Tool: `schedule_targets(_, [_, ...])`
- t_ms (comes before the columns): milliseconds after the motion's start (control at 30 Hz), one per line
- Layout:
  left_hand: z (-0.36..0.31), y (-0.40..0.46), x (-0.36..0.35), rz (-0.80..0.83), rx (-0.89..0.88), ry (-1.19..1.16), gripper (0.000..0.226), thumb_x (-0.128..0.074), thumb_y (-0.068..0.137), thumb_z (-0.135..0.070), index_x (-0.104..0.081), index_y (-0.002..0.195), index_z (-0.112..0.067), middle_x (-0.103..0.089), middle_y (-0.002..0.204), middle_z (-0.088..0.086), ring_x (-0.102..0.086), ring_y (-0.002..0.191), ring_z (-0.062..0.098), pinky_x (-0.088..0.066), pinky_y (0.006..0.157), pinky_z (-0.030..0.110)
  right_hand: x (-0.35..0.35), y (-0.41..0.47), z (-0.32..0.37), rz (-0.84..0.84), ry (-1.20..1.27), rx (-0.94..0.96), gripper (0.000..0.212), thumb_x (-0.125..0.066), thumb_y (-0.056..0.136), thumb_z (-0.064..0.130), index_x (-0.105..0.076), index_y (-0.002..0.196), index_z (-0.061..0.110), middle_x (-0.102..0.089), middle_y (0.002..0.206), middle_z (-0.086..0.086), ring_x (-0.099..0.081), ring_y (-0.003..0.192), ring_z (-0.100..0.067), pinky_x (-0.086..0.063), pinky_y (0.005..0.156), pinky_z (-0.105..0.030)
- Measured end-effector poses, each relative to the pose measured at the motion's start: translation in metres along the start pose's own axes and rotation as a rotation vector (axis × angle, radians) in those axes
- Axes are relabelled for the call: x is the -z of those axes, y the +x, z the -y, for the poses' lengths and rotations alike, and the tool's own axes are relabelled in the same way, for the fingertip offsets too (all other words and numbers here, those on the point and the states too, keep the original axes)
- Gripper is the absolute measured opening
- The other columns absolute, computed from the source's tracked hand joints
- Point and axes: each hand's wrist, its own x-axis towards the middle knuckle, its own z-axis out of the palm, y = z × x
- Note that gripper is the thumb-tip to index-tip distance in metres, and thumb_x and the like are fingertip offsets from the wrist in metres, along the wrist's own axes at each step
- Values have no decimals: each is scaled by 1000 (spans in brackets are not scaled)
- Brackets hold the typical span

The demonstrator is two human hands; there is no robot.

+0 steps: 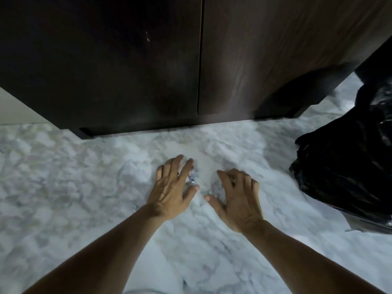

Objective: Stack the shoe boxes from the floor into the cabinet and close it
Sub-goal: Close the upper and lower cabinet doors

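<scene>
Head view, looking down and forward. Nearest to us, two bare forearms enter from the lower corners and converge toward the middle of the frame. We see the left hand (172, 188) held palm down over the marble floor (63, 177), its fingers straight and slightly spread, the thumb angled inward; it holds nothing. The right hand (237, 198) lies just beside it, also palm down, its fingers loosely bent at the knuckles and its thumb pointing toward the left thumb; it too holds nothing. The two thumbs are near each other but apart. Whether the palms rest on the floor or hover just above it we cannot tell, since the frame is softened by motion blur. Between the hands a small dark-veined patch shows in the white and grey marble pattern.

To the right, a crumpled black plastic bag (347, 160) lies on the floor, well apart from the right hand and near the right end of the cabinet.

Farthest from us stands the dark wood cabinet (106, 66), filling the upper half of the view. Its two doors are closed, meeting at a narrow vertical seam, and its base sits on the floor. No shoe box is visible on the floor. A pale wall strip borders the cabinet at far left.
</scene>
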Motion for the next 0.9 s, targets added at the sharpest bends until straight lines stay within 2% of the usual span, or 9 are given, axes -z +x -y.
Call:
schedule_targets(100, [-6, 12, -1, -54, -51, 17, 52, -41, 90, -45, -45, 137, -23, -45, 136, 11, -46, 114, 28, -38, 90, 41, -5, 5, -3, -68, 10, 133, 44, -43, 89, 57, -59, 111, 23, -55, 101, -7, -54, 92, -28, -40, 77, -38])
schedule_targets(200, [-6, 20, -5, -116, -48, 9, 38, -41, 91, -39, -54, 123, -22, -50, 123, 10, -46, 102, 26, -40, 81, 39, -11, 15, -4, -138, 50, 230, 31, -46, 94, 45, -61, 93, 18, -54, 84, -5, -55, 76, -26, -42, 74, -36])
schedule_targets(300, [-3, 21, -9, -175, -131, -36, 25, -40, 95, -31, -59, 96, -14, -53, 97, 7, -48, 82, 24, -44, 70, 39, -17, 18, -5, -237, 73, 284, 32, -48, 96, 40, -59, 78, 15, -53, 71, -2, -53, 64, -24, -43, 65, -34])
schedule_targets(400, [-3, 20, -11, -265, -212, -38, 33, -42, 98, -28, -57, 75, -9, -51, 72, 4, -48, 60, 21, -40, 55, 32, -20, 17, -5, -311, 106, 330, 36, -52, 96, 39, -58, 70, 15, -53, 61, 0, -52, 53, -22, -45, 51, -33])
schedule_targets(467, [-4, 18, -11, -301, -194, -25, 40, -43, 98, -31, -56, 67, -10, -50, 63, 3, -48, 47, 20, -34, 44, 27, -21, 17, -5, -330, 100, 338, 36, -53, 95, 40, -59, 69, 15, -54, 59, 1, -53, 50, -21, -44, 44, -31])
schedule_targets(533, [-4, 16, -11, -331, -191, -3, 44, -44, 98, -32, -53, 61, -10, -49, 56, 3, -45, 37, 21, -28, 38, 22, -20, 16, -4, -343, 83, 331, 39, -51, 95, 44, -59, 69, 15, -55, 58, 2, -54, 49, -20, -42, 41, -28])
schedule_targets(633, [-2, 14, -9, -376, -176, 2, 42, -51, 93, -29, -50, 55, -11, -47, 49, 4, -43, 33, 22, -25, 38, 20, -16, 15, 2, -326, 84, 267, 47, -43, 93, 55, -61, 75, 15, -60, 61, 4, -58, 51, -18, -39, 43, -23])
schedule_targets(733, [4, -1, -6, -411, -113, -26, 42, -52, 92, -28, -50, 55, -10, -47, 51, 4, -44, 34, 24, -28, 36, 21, -17, 15, 6, -294, 77, 229, 49, -47, 85, 62, -63, 84, 16, -65, 66, 3, -63, 57, -17, -44, 43, -23])
schedule_targets(900, [35, -49, 6, -501, 25, 53, 44, -50, 97, -30, -55, 59, -9, -52, 56, 4, -48, 39, 22, -35, 35, 26, -21, 20, 14, -312, -7, 296, 43, -47, 92, 51, -54, 71, 14, -54, 56, 1, -55, 44, -20, -39, 36, -25])
